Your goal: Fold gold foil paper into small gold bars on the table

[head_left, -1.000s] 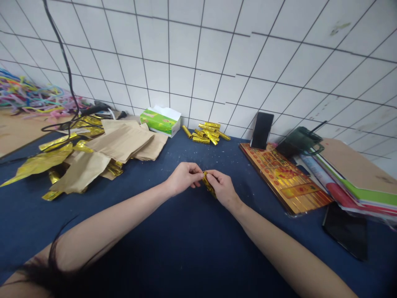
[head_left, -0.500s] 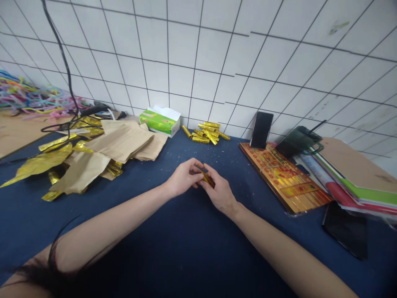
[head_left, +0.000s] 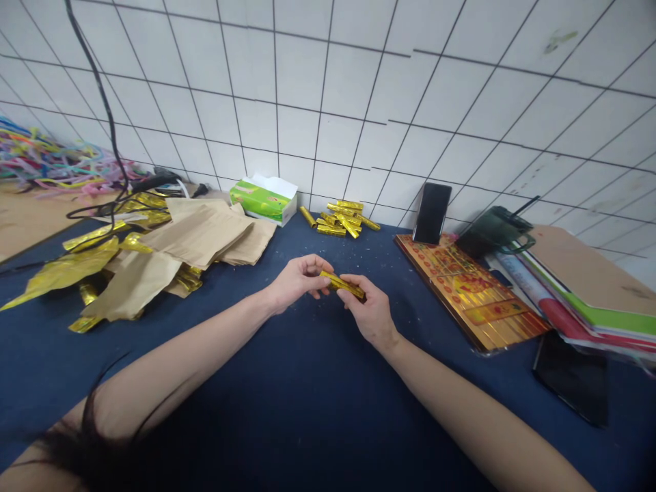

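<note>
My left hand [head_left: 300,282] and my right hand [head_left: 367,311] together hold a rolled gold foil tube [head_left: 342,285] above the navy table cover [head_left: 328,417]. The left fingers pinch one end and the right fingers the other. Behind them, against the wall, lies a small pile of similar gold foil rolls [head_left: 342,219]. Crumpled gold foil sheets [head_left: 64,266] and a stack of brown kraft paper sheets [head_left: 197,236] lie to the left, out of reach of either hand's fingers.
A green tissue box [head_left: 263,199] stands by the tiled wall. On the right are a red-and-gold printed board [head_left: 469,294], an upright phone [head_left: 432,213], a dark phone [head_left: 570,379] and stacked folders [head_left: 589,301]. A black cable [head_left: 105,102] hangs at left, beside colourful pipe-cleaner strands [head_left: 46,160].
The gold roll has gone from bunched in my fingers to a neat tube held lengthwise between both hands. My hands have drawn slightly apart, and the view has shifted slightly.
</note>
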### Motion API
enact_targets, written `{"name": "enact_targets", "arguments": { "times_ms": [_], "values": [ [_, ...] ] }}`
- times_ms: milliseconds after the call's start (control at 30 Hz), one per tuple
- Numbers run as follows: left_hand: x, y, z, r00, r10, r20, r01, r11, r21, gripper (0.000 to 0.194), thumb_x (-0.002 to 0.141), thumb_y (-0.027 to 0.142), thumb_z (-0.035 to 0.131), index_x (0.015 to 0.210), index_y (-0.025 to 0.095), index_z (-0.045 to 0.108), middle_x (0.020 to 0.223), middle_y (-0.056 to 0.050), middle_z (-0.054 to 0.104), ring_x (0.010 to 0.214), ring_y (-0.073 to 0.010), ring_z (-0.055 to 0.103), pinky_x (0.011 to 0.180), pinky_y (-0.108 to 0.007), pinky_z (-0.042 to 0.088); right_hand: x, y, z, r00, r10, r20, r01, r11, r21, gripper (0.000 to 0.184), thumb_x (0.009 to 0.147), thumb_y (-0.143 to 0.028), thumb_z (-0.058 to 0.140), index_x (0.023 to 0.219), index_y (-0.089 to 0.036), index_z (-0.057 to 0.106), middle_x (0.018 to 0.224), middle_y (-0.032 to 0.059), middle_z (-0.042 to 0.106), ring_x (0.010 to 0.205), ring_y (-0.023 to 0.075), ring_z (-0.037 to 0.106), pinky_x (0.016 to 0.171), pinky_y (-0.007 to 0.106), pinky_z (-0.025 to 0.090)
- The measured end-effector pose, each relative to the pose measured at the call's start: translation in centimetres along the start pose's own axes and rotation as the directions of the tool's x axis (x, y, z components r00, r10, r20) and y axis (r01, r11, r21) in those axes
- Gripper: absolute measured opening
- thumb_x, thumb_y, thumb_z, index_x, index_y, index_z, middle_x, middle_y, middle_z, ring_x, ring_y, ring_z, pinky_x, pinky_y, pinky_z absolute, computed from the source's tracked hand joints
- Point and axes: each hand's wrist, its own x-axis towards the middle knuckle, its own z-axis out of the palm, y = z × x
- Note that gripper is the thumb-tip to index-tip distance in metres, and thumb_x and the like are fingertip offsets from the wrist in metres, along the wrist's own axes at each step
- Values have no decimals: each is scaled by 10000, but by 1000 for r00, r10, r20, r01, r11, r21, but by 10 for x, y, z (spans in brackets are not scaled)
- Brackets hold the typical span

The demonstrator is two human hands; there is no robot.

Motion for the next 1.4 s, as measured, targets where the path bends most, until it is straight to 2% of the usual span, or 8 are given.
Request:
{"name": "enact_targets", "arguments": {
  "times_ms": [100, 267, 633, 800, 900, 1000, 1200, 1400],
  "values": [
    [0, -3, 2, 999, -9, 38, 8, 999, 36, 279, 649, 201, 663, 902, 127, 570, 707, -6, 627, 554, -83, 575, 485, -186, 462, -1, -2, 0, 1000, -3, 28, 3, 1000, 8, 235, 772, -330, 562, 962, -195, 592, 868, 52, 626, 655, 140, 590, 574, 278, 499],
    [-1, -5, 7, 999, -17, -43, 19, 999, 46, 205, 646, 194, 664, 823, 116, 596, 649, -3, 624, 532, -80, 568, 483, -187, 474, -1, -3, 1, 999, 52, 5, -53, 997, 64, 281, 741, -344, 598, 972, -189, 559, 812, 33, 626, 543, 109, 557, 507, 257, 483],
    [-4, -8, 14, 996, -68, -59, 65, 997, -46, 169, 654, 190, 666, 769, 103, 578, 620, -14, 635, 571, -110, 619, 555, -221, 508, -1, -10, -1, 995, 81, 56, -87, 991, 103, 189, 778, -343, 546, 805, -171, 619, 579, -18, 569, 473, 99, 522, 467, 236, 437],
    [-4, -11, 15, 993, -56, -105, 48, 995, -85, 161, 663, 190, 654, 781, 105, 586, 661, -16, 639, 589, -111, 623, 549, -217, 509, 0, -9, 0, 991, 120, 59, -129, 971, 201, 216, 783, -360, 538, 857, -164, 590, 538, -32, 557, 455, 102, 529, 445, 234, 442],
    [-4, -12, 17, 991, -62, -120, 48, 993, -110, 158, 661, 186, 651, 780, 102, 589, 685, -18, 637, 596, -112, 621, 550, -225, 515, 2, -8, 1, 989, 140, 55, -149, 964, 219, 226, 795, -371, 515, 811, -161, 594, 494, -34, 550, 431, 104, 523, 436, 238, 445],
    [-5, -13, 18, 988, -78, -132, 62, 990, -125, 149, 660, 196, 655, 751, 99, 588, 665, -17, 627, 584, -111, 614, 528, -217, 508, 2, -8, 1, 988, 141, 58, -150, 965, 213, 227, 778, -378, 537, 774, -160, 602, 500, -29, 557, 432, 105, 527, 434, 239, 445],
    [-2, -14, 15, 973, -70, -221, 28, 982, -185, 198, 633, 237, 689, 722, 107, 571, 636, -21, 630, 538, -116, 609, 482, -204, 481, 3, -3, 2, 974, 218, 57, -224, 902, 369, 316, 797, -444, 502, 918, -160, 571, 487, -31, 569, 425, 118, 544, 431, 244, 448],
    [-2, -15, 15, 982, -82, -173, 56, 987, -149, 238, 610, 239, 711, 789, 103, 631, 681, -39, 652, 557, -113, 602, 506, -215, 482, 4, 0, 3, 975, 213, 68, -223, 900, 375, 279, 788, -423, 528, 821, -158, 611, 505, -16, 589, 435, 120, 556, 439, 247, 459]
  ]
}}
